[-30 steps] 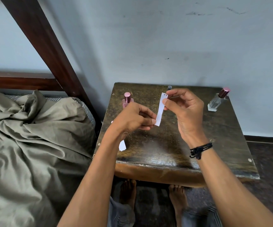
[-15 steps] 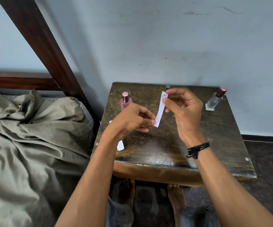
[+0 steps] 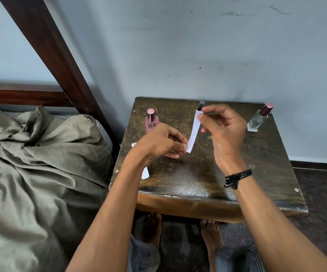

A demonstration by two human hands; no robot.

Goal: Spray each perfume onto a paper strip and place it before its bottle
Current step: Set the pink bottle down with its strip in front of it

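Observation:
A white paper strip (image 3: 193, 132) is held above the small dark wooden table (image 3: 262, 163). My left hand (image 3: 159, 143) pinches its lower end and my right hand (image 3: 222, 130) pinches its upper end. A pink perfume bottle (image 3: 151, 120) stands at the table's back left, partly behind my left hand. A thin dark bottle (image 3: 201, 105) shows at the back middle, mostly hidden by the strip and my right hand. A clear bottle with a rose cap (image 3: 259, 118) stands at the back right. More white strips (image 3: 145, 173) lie under my left wrist.
A bed with a rumpled olive sheet (image 3: 37, 163) is close on the left, with its dark wooden frame (image 3: 46, 48) rising beside the table. A pale wall is right behind the table. My bare feet (image 3: 152, 228) are on the dark floor under the table's front edge.
Both hands keep the strip between them in nearly the same place. The view has shifted slightly; nothing was let go.

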